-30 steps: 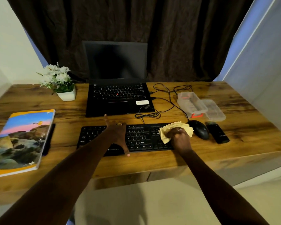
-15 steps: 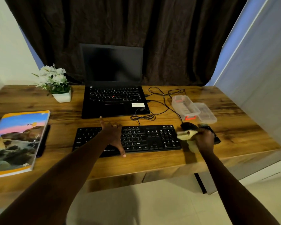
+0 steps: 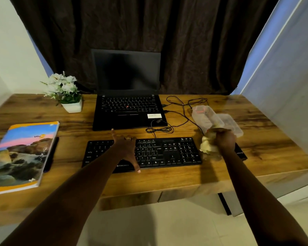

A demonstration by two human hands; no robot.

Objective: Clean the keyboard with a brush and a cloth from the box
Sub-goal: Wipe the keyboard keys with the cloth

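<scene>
My left hand lies flat, fingers spread, on the keyboard. My right hand grips the crumpled cloth just right of the keyboard, near the box. I judge stowing is next: bunch it compactly, lower it inside the box walls.

The right hand has left the right end of the keyboard, where a second ago it pressed the yellow cloth spread over the keys. It is now further right and higher in the frame, at the near end of the clear plastic box, with the cloth bunched in its fist.
</scene>
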